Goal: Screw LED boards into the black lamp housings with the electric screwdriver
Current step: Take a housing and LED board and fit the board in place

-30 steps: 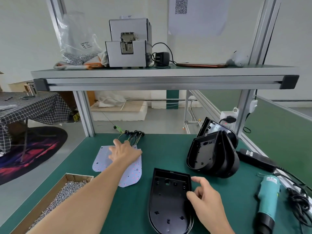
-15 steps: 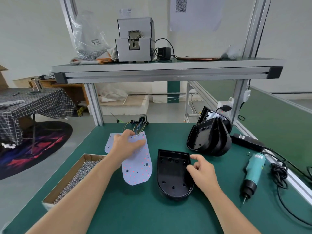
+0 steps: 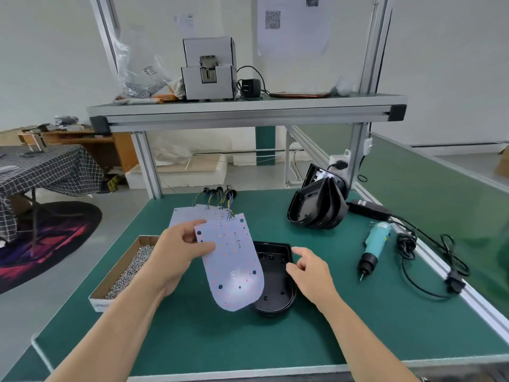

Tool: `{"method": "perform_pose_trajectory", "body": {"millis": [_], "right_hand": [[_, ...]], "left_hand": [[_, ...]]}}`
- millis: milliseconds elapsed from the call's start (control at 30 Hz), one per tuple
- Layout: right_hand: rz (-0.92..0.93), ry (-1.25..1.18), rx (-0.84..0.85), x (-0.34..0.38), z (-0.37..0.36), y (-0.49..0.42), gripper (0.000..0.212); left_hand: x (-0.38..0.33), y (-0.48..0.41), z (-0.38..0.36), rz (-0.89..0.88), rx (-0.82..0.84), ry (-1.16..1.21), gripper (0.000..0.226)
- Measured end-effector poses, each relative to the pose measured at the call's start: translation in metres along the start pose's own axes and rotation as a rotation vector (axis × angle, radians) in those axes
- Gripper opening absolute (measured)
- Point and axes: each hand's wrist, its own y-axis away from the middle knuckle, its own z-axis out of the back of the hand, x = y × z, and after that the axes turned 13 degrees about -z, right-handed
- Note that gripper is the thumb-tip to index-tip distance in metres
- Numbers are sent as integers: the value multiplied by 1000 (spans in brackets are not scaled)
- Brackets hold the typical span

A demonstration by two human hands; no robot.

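Head view: left hand (image 3: pixel 176 257) pinches LED board (image 3: pixel 232 261); right hand (image 3: pixel 311 274) grip slack beside black housing (image 3: pixel 276 281); QR sheet (image 3: pixel 272 20) text unreadable.

My left hand (image 3: pixel 176 255) was flat on the board stack left of the black lamp housing (image 3: pixel 278 274). Now it pinches the top LED board (image 3: pixel 234 266) by its left edge, thumb on the face. The board is raised and tilted, with its rounded end over the housing's left side. The remaining boards (image 3: pixel 187 213) are uncovered behind-left of the housing. My right hand (image 3: pixel 308 274) was on the housing's right rim. Its fingers are now loosely curled at that rim, contact unclear.
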Motion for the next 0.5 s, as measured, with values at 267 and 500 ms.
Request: {"method": "perform_pose_trajectory", "body": {"millis": [267,500], "right_hand": [[-52,-100,-40,-9,-1,37,46],[172,-297,-141,26,6,40,94]], "left_hand": [[-26,28,-6,-58,208,355,32],[-45,54,-20,-162,465,240,11]]}}
